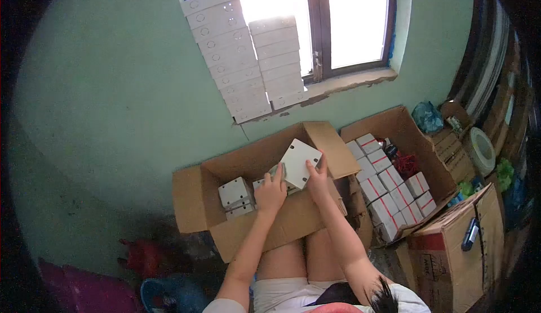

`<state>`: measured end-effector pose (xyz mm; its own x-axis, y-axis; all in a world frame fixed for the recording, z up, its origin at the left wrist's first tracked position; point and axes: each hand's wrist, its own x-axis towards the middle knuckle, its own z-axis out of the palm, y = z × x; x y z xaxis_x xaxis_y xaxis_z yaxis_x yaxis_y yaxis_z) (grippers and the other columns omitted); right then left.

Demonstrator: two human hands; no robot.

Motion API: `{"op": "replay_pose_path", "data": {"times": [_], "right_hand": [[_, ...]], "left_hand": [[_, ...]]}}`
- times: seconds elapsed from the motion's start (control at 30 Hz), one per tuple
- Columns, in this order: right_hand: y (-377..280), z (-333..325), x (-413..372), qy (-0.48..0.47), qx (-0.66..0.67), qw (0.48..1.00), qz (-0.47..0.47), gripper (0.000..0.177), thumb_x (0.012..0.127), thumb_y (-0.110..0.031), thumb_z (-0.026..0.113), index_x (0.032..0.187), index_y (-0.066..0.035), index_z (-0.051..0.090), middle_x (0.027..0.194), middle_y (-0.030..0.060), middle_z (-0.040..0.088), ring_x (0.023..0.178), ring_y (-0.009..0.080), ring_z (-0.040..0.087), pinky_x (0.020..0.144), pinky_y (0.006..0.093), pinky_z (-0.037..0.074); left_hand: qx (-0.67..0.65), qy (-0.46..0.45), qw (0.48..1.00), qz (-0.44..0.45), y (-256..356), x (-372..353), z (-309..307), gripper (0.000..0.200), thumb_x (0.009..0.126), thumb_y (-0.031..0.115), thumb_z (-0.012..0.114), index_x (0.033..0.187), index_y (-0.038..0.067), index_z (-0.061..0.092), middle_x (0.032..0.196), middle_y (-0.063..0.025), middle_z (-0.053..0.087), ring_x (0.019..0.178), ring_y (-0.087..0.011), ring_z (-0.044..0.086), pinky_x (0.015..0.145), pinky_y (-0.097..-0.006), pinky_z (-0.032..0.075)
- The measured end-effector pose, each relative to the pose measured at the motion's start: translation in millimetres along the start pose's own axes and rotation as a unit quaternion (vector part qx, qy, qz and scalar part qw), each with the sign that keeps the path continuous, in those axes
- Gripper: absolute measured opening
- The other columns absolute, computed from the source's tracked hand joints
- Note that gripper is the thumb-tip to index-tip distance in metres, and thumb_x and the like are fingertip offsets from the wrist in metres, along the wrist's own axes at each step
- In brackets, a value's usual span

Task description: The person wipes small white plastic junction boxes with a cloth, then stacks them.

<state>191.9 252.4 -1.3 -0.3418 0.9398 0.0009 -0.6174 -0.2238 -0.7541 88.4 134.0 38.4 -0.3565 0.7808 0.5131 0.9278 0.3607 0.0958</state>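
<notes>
A white square box (pixel 300 161) with dark holes near its corners is held tilted above an open cardboard carton (pixel 248 231). My right hand (pixel 316 179) grips its right edge, thumb on the flat face. At its lower left side my left hand (pixel 271 192) has its fingers against the box, partly bent; a greyish-green patch between the fingers and the box is too small to make out. Inside the carton, more white square boxes (pixel 234 192) lie stacked at the left. My left hand hides part of others in the middle.
A second carton (pixel 352 128) at the right holds rows of small white boxes (pixel 389 180) with red stripes and some red wire (pixel 404 165). White boxes (pixel 225 48) are stacked high on the windowsill. A closed carton (pixel 451 245) with a dark blue object (pixel 470 234) stands right.
</notes>
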Motion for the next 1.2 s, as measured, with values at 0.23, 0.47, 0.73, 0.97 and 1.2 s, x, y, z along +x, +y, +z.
{"op": "replay_pose_path", "data": {"times": [0.23, 0.47, 0.73, 0.97, 1.2], "right_hand": [[5, -11, 4, -0.039, -0.005, 0.999, -0.003, 0.069, 0.090, -0.007, 0.062, 0.147, -0.016, 0.026, 0.138, 0.0115, 0.041, 0.118, 0.0230, 0.049, 0.096, 0.0362, 0.043], [3, -4, 2, -0.018, 0.040, 0.999, 0.007, 0.070, 0.090, -0.007, 0.062, 0.148, -0.015, 0.025, 0.139, 0.0121, 0.040, 0.120, 0.0237, 0.047, 0.097, 0.0366, 0.043], [6, -15, 7, -0.081, 0.168, 0.978, 0.095, 0.065, 0.098, -0.043, 0.049, 0.143, 0.000, 0.030, 0.140, 0.0135, 0.044, 0.126, 0.0263, 0.046, 0.102, 0.0392, 0.039], [-18, 1, -11, 0.018, 0.071, 0.990, 0.123, 0.080, 0.094, -0.064, 0.038, 0.140, 0.001, 0.035, 0.139, 0.0135, 0.045, 0.126, 0.0273, 0.047, 0.103, 0.0401, 0.039], [-15, 4, -11, 0.004, -0.007, 0.994, 0.105, 0.084, 0.090, -0.069, 0.037, 0.138, 0.001, 0.038, 0.134, 0.0126, 0.049, 0.123, 0.0258, 0.049, 0.101, 0.0400, 0.041]], "left_hand": [[-0.055, -0.072, 0.982, 0.167, 23, -32, 6, 0.060, 0.083, 0.028, 0.058, 0.141, 0.021, 0.044, 0.088, -0.0135, 0.058, 0.064, -0.0293, 0.065, 0.055, -0.0398, 0.055], [-0.004, -0.031, 1.000, 0.001, 11, -15, 6, 0.063, 0.080, 0.026, 0.063, 0.140, 0.023, 0.045, 0.089, -0.0114, 0.059, 0.062, -0.0288, 0.065, 0.052, -0.0424, 0.054], [-0.001, -0.017, 0.999, 0.050, 15, -10, -10, 0.061, 0.080, 0.026, 0.063, 0.139, 0.023, 0.048, 0.087, -0.0116, 0.058, 0.059, -0.0273, 0.063, 0.052, -0.0395, 0.054], [-0.026, -0.010, 0.998, 0.051, 21, -22, 13, 0.062, 0.080, 0.026, 0.061, 0.140, 0.028, 0.047, 0.087, -0.0110, 0.056, 0.061, -0.0290, 0.063, 0.053, -0.0405, 0.054], [0.033, 0.015, 0.998, 0.044, -1, 0, -6, 0.062, 0.080, 0.022, 0.061, 0.140, 0.018, 0.048, 0.089, -0.0126, 0.057, 0.056, -0.0247, 0.063, 0.048, -0.0362, 0.053]]}}
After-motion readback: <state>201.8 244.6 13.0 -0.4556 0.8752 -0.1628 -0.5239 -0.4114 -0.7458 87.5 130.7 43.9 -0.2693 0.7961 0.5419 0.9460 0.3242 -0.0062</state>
